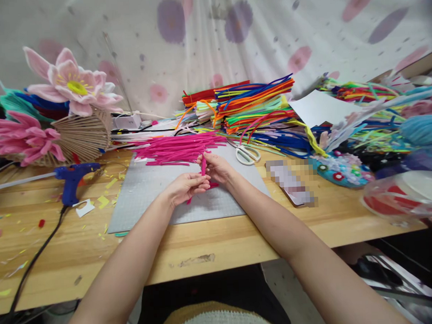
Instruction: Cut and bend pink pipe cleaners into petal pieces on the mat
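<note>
Over the grey mat [142, 198], my left hand [188, 186] and my right hand [216, 168] meet, with a few magenta chenille stems [203, 164] pinched upright between them. Fingers of both hands are closed on these stems. Short magenta pieces [212, 185] show just below and beside the fingers; whether they join the held stems cannot be made out. Behind the hands, a wide pile of magenta stems [176, 148] lies across the back of the mat. White-handled scissors [247, 154] rest to the right of the pile.
A blue glue gun [71, 182] and its cord are at left, near a fan [82, 137] and pink flowers [73, 84]. Coloured stem bundles [256, 103] line the back. A phone [290, 182], a beaded blue piece [340, 170] and a plastic container [403, 197] are at right.
</note>
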`<action>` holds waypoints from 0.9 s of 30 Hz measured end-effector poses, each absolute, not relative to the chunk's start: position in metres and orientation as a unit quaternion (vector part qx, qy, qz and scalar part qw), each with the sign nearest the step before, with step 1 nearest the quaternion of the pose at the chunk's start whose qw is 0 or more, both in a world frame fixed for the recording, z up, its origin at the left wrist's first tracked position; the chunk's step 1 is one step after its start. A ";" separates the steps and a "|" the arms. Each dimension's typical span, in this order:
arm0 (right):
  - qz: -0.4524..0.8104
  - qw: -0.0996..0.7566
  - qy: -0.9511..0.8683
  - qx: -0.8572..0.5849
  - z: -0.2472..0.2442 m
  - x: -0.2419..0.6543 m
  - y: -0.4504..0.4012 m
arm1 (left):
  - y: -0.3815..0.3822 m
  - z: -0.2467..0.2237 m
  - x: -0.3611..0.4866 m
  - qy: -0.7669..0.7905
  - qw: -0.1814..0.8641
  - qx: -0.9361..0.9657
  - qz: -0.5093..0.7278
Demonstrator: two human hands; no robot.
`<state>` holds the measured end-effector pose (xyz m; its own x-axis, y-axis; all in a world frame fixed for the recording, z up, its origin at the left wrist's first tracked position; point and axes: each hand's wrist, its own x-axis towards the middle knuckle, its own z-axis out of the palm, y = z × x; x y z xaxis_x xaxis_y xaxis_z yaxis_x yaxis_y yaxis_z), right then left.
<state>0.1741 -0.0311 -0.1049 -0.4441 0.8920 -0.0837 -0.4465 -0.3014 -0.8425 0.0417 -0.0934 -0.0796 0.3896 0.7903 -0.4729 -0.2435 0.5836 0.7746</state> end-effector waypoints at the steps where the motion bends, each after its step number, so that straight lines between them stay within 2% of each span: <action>1: 0.753 0.447 -0.390 -0.286 -0.103 0.173 -0.032 | -0.093 -0.080 0.042 0.438 0.773 0.313 0.336; 12: 0.677 0.521 -0.393 -0.339 -0.102 0.163 -0.036 | -0.094 -0.084 0.049 0.433 0.777 0.311 0.335; 21: 0.635 0.491 -0.504 -0.320 -0.104 0.174 -0.027 | -0.086 -0.078 0.023 0.449 0.749 0.351 0.338; 24: 0.576 0.461 -0.574 -0.356 -0.108 0.179 -0.024 | -0.077 -0.082 0.002 0.514 0.658 0.438 0.333; 25: 0.555 0.453 -0.591 -0.370 -0.109 0.179 -0.023 | -0.074 -0.085 -0.003 0.552 0.593 0.475 0.344; 27: 0.514 0.430 -0.635 -0.385 -0.111 0.179 -0.023 | -0.067 -0.093 -0.012 0.639 0.396 0.550 0.365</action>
